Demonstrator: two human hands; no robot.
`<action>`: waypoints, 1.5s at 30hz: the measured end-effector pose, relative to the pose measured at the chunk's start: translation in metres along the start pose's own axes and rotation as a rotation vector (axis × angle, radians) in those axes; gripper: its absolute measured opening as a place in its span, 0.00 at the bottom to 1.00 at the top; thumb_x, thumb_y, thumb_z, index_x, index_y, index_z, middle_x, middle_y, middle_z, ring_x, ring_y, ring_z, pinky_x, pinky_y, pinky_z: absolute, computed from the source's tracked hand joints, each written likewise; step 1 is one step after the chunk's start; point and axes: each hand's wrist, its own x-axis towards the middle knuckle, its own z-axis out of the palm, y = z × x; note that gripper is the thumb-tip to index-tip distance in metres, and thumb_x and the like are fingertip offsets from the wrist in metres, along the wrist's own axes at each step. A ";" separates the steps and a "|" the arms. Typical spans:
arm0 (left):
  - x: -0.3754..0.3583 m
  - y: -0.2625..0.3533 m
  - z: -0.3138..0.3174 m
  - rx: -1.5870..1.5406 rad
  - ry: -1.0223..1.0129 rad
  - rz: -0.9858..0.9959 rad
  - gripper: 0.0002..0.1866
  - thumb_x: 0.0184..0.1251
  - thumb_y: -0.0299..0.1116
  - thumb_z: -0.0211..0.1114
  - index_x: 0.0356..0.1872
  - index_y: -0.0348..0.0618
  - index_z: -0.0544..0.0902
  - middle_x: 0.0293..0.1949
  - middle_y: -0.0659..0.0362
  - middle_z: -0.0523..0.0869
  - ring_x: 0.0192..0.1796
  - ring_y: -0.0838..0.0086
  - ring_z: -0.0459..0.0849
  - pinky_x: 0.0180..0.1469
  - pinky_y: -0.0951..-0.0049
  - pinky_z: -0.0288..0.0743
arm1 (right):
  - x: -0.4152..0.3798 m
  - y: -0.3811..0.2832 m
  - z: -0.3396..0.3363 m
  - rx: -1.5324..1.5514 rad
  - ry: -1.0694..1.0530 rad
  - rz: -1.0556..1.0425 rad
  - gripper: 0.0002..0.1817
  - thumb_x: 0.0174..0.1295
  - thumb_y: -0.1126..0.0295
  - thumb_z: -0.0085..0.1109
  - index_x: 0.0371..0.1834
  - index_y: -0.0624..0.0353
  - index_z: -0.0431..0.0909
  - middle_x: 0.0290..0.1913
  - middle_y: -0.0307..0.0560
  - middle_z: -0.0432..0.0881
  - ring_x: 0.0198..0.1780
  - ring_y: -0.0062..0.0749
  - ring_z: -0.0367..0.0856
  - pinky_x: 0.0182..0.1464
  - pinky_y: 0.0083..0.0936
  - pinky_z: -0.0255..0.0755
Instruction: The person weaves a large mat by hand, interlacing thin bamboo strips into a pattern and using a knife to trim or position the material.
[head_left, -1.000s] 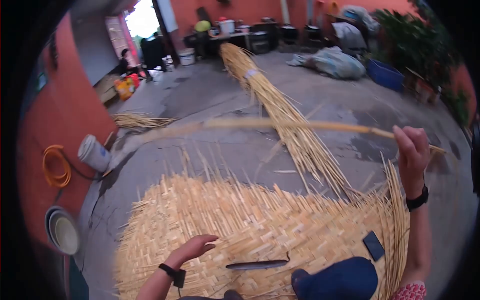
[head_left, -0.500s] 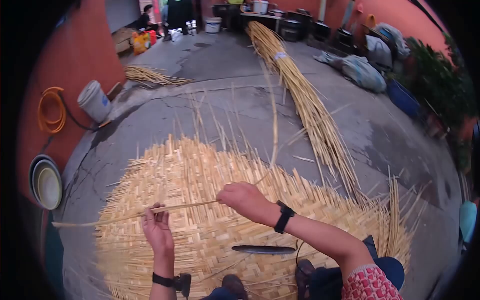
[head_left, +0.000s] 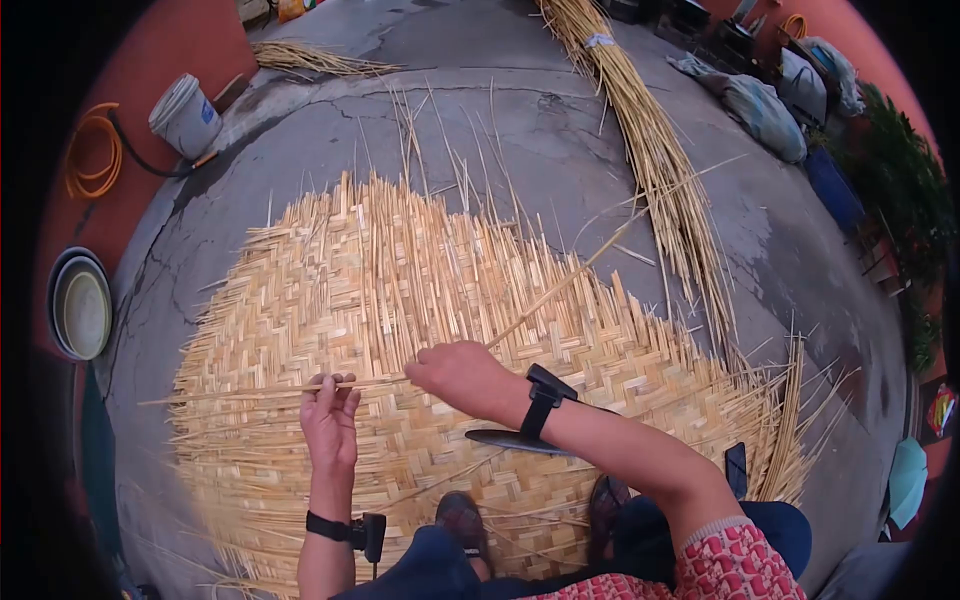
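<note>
A large woven bamboo mat [head_left: 400, 300] lies on the concrete under my feet. My left hand [head_left: 328, 420] rests palm-down on it, fingers on a thin bamboo strip [head_left: 560, 285]. My right hand [head_left: 455, 372], crossed over to the left, pinches the same strip; its far end springs up and away to the right over the mat. A dark knife [head_left: 500, 440] lies on the mat, partly hidden under my right forearm. Both wrists wear black bands.
A long bundle of bamboo strips [head_left: 650, 150] lies on the ground beyond the mat. A white bucket [head_left: 185, 115] and orange hose [head_left: 90, 165] sit at the left wall, stacked bowls [head_left: 80, 315] below them. A black phone [head_left: 736, 467] lies at the mat's right edge.
One second ago my right hand held the strip high at the right. It has swung the strip down across the mat, and my left hand has come onto it. The view has tilted downward.
</note>
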 end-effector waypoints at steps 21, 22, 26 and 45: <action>-0.042 0.018 -0.219 0.201 0.657 0.338 0.18 0.83 0.41 0.59 0.64 0.43 0.76 0.43 0.57 0.86 0.37 0.76 0.86 0.31 0.77 0.75 | -0.303 0.073 -0.166 -0.366 -0.304 0.395 0.14 0.60 0.79 0.63 0.50 0.57 0.81 0.35 0.50 0.76 0.42 0.50 0.75 0.49 0.43 0.70; -0.061 0.031 -0.204 0.228 0.588 0.184 0.21 0.82 0.43 0.60 0.66 0.42 0.75 0.46 0.56 0.87 0.41 0.74 0.86 0.35 0.74 0.78 | -0.309 0.077 -0.161 -0.363 -0.379 0.416 0.14 0.61 0.78 0.62 0.51 0.57 0.81 0.37 0.50 0.78 0.44 0.51 0.77 0.50 0.43 0.70; -0.125 0.060 -0.235 0.597 0.278 -0.213 0.26 0.80 0.48 0.61 0.67 0.41 0.76 0.52 0.55 0.85 0.52 0.70 0.86 0.48 0.68 0.81 | -0.330 0.108 -0.146 -0.335 -0.535 0.467 0.10 0.69 0.73 0.59 0.52 0.57 0.81 0.41 0.52 0.84 0.47 0.51 0.81 0.53 0.44 0.71; -0.084 0.083 -0.102 1.114 -0.247 -0.091 0.19 0.74 0.31 0.63 0.64 0.43 0.81 0.46 0.62 0.85 0.48 0.78 0.82 0.47 0.74 0.77 | -0.344 0.066 -0.111 0.228 -0.398 0.491 0.22 0.72 0.58 0.64 0.64 0.56 0.79 0.57 0.55 0.83 0.61 0.54 0.78 0.65 0.46 0.71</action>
